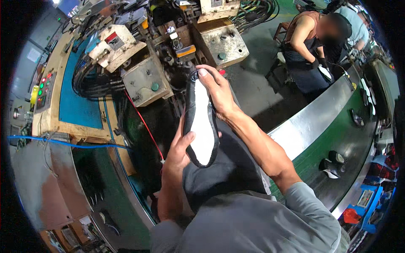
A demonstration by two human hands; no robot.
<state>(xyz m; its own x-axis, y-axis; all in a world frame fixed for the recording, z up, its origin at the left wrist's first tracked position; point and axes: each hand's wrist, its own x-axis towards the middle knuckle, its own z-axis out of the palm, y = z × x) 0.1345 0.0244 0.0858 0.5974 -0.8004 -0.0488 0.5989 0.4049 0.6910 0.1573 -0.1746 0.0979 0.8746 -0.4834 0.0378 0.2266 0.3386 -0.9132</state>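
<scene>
The person holds a shoe (201,122) up in front of the chest, sole side facing the camera: a black upper wrapped around a white insole, lying lengthwise from upper left to lower right. The left hand (180,149) is closed around the lower end, its thumb pressed on the black edge beside the white insole and its fingers hidden behind the shoe. The right hand (217,90) grips the upper end, with fingers curled over the tip and the palm along the shoe's right side. Both forearms come in from the lower edge, out of grey sleeves (270,219), and a dark apron (228,168) hangs below the shoe.

Behind the shoe stands a machine (168,55) with worn cream metal blocks, green knobs, black hoses and a thin red wire (143,122) running down toward the left hand. To the left, a panel (44,88) with red and green buttons sits beside a blue surface, and a blue cable (63,143) crosses below it.

To the right, a curved green conveyor (337,139) with a shiny steel rim (303,122) sweeps from the upper right toward the lower right. Several dark shoe pieces lie on it, well apart from one another, including a pair (331,162) near its lower stretch. At the upper right a second person (312,46) in a sleeveless top and dark gloves bends over the conveyor's far edge, holding a white piece (325,72).
</scene>
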